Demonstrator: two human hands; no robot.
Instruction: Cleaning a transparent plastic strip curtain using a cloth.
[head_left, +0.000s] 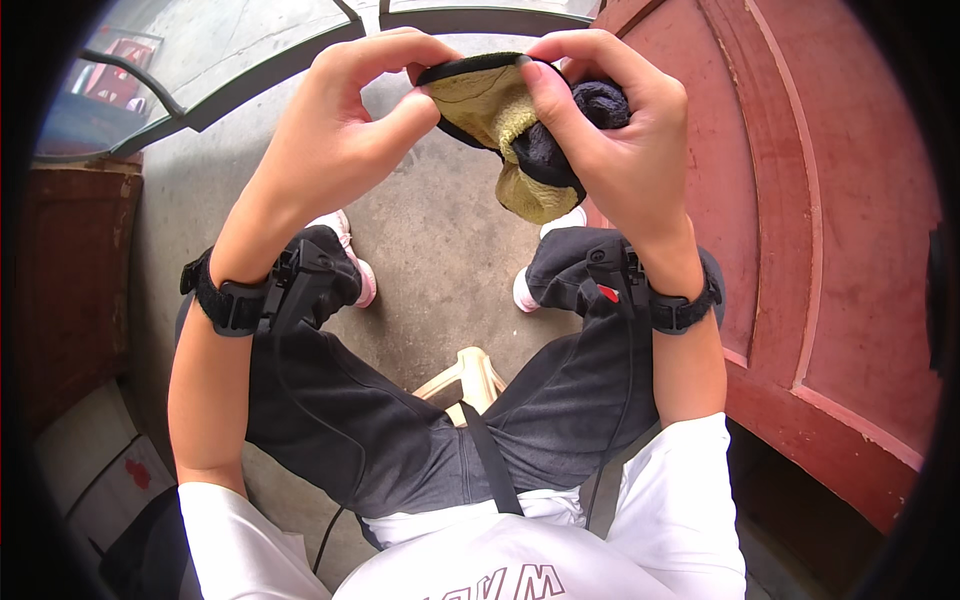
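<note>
An olive-yellow fabric piece with black edging (480, 90), apparently terry cloth, is stretched between my hands above the concrete floor. My left hand (352, 112) pinches its left corner between thumb and fingers. With thumb and fingers, my right hand (607, 120) grips the top edge further right. A black fuzzy bunch (602, 103) of the material pokes out between the right fingers, and a twisted fold hangs below the right thumb. The palm covers part of the cloth, so its full shape is hidden.
Red wooden panels (772, 187) rise close on my right. A dark metal frame (277, 71) crosses the top. A pale plastic stool (474, 375) shows between my thighs. A brown wooden panel (75, 270) stands at left. Black straps with devices circle both wrists, and cables run from them.
</note>
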